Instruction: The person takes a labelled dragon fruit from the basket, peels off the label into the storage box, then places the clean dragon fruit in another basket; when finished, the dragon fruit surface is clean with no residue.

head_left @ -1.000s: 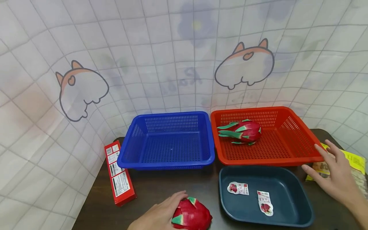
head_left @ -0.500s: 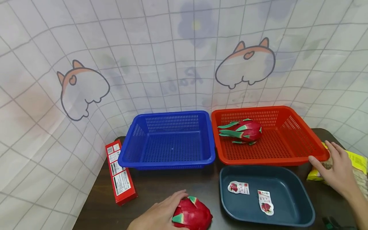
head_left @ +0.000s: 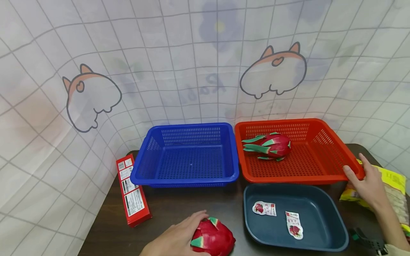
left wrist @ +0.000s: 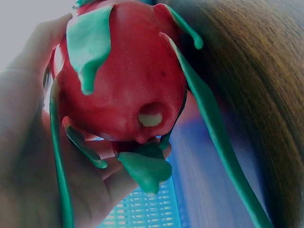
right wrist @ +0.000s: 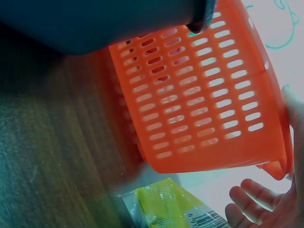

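Observation:
My left hand [head_left: 179, 236] curls round a red dragon fruit [head_left: 215, 238] with green scales, low on the table. In the left wrist view, the thumb and fingers wrap one side of the same dragon fruit [left wrist: 128, 71], and its hollow end shows. At the right, my right hand [head_left: 369, 183] is spread at the near right corner of the red basket [head_left: 298, 178]. Its thumb lies by the rim. The other fingers [right wrist: 254, 199], loosely bent in the right wrist view, hold nothing. Inside this basket lies another dragon fruit [head_left: 278, 145] with long green leaves.
A blue basket [head_left: 184, 182] stands left of the red one. In front sits a dark teal tray [head_left: 314, 213] with two dragon-fruit labels [head_left: 294, 224]. A red box [head_left: 133, 192] lies at left, a yellow packet [head_left: 394, 185] at right. A dark strap-like object [head_left: 365, 240] lies near the right forearm.
My right hand has shifted a little, its thumb moving from in front of the red basket's corner up to the rim. The left hand stays on the dragon fruit. The dark strap-like object has come into view.

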A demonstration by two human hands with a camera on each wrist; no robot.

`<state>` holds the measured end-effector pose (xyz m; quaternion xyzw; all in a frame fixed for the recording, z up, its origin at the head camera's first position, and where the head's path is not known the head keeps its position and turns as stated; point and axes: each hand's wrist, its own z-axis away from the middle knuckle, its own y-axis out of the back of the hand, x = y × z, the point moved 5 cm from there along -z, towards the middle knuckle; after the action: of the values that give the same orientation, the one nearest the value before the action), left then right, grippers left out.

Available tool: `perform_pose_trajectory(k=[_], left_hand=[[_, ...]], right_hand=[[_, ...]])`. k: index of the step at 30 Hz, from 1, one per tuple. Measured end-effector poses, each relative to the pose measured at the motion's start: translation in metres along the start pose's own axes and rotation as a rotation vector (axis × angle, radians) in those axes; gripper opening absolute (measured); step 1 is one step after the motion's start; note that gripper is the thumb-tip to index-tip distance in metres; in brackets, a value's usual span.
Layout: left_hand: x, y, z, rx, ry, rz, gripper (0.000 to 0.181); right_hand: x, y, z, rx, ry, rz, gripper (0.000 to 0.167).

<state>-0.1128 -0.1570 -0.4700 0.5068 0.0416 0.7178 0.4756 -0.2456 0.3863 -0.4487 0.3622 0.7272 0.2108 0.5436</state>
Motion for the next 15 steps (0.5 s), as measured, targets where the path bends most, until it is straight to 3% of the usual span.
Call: perform_pose_trajectory(k=[6, 15], left_hand=[[-0.001, -0.001, 0.000, -0.009, -0.021, 0.009, 0.097], [-0.002, -0.001, -0.001, -0.016, -0.028, 0.001, 0.097]], right_hand=[[-0.003, -0.004, 0.000, -0.018, 0.009, 0.055, 0.078], [-0.005, -0.010, 0.001, -0.077, -0.092, 0.080, 0.087]])
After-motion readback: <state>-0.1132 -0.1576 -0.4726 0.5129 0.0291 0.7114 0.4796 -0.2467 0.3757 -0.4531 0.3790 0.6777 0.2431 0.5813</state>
